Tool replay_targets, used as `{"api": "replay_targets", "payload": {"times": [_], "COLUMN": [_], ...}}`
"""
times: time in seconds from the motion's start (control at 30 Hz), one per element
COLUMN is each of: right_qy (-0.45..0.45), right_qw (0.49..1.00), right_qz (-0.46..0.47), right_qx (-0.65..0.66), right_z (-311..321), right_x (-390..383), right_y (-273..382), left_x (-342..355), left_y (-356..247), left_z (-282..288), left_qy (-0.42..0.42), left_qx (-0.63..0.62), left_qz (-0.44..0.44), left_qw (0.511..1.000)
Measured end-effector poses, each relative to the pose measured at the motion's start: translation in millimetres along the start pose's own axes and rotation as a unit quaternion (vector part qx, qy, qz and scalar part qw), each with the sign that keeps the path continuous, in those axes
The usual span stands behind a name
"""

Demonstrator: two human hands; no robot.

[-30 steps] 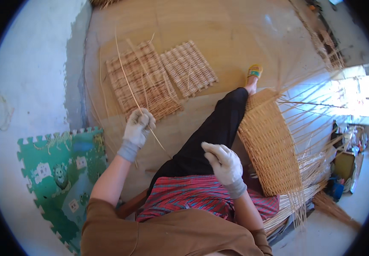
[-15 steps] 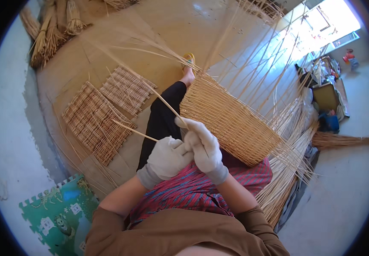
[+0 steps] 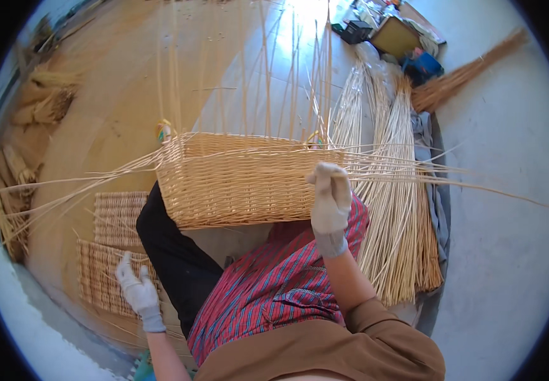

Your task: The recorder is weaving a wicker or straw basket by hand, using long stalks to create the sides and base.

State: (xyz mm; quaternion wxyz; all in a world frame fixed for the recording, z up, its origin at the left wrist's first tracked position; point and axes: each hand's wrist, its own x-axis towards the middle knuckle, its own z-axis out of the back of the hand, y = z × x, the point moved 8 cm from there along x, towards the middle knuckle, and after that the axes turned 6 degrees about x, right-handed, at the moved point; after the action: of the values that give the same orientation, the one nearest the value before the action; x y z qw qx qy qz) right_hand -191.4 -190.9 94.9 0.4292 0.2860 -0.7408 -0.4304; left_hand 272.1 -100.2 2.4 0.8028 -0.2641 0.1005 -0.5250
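A rectangular woven wicker basket (image 3: 239, 190) rests across my lap, with tall thin stakes (image 3: 265, 76) rising from it. Bunched rods (image 3: 119, 168) stick out sideways from its left corner, and others from its right. My right hand (image 3: 330, 206), in a pale glove, is at the basket's right end with fingers bent together; whether a rod is between them is hidden. Low on the left, my left hand (image 3: 138, 289), gloved too, hovers over or touches a flat woven panel (image 3: 96, 270). Its fingers are apart and nothing shows in them.
A second woven panel (image 3: 122, 216) lies beyond the first. To the right is a large spread of loose pale rods (image 3: 392, 235) on grey cloth, with a reddish-brown broom-like bundle (image 3: 461, 73) and a blue container (image 3: 423, 66) behind. Dried bundles (image 3: 46, 101) lie along the left wall.
The view has turned, and the basket now sits crosswise instead of slanting. My hands, together around a thin rod before, have parted: left toward the panel, right to the basket's end.
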Motion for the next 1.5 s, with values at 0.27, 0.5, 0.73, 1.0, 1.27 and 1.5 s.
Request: {"api": "replay_targets", "payload": {"times": [0.27,0.5,0.73,1.0,1.27,1.5], "right_qy": [0.063,0.163,0.056,0.036,0.005,0.110], "right_qw": [0.979,0.862,0.973,0.992,0.963,0.974], "right_qz": [-0.192,-0.474,-0.131,-0.013,-0.130,-0.034], "right_qx": [0.004,0.083,-0.182,-0.119,-0.237,-0.196], "right_z": [-1,44,34,40,126,117], "right_x": [104,10,83,110,88,134], "right_y": [-105,-176,-90,-98,-94,-78], "left_x": [-5,24,5,7,-44,-55], "left_y": [-231,-339,-321,-315,-380,-392], "left_z": [-93,-164,-211,-231,-200,-273], "left_qy": [0.110,0.068,0.139,0.176,0.077,0.145], "left_qx": [-0.088,0.069,0.127,0.193,0.071,0.193], "left_qz": [-0.437,-0.561,-0.567,-0.515,-0.495,-0.423], "left_qw": [0.888,0.822,0.802,0.816,0.862,0.873]}}
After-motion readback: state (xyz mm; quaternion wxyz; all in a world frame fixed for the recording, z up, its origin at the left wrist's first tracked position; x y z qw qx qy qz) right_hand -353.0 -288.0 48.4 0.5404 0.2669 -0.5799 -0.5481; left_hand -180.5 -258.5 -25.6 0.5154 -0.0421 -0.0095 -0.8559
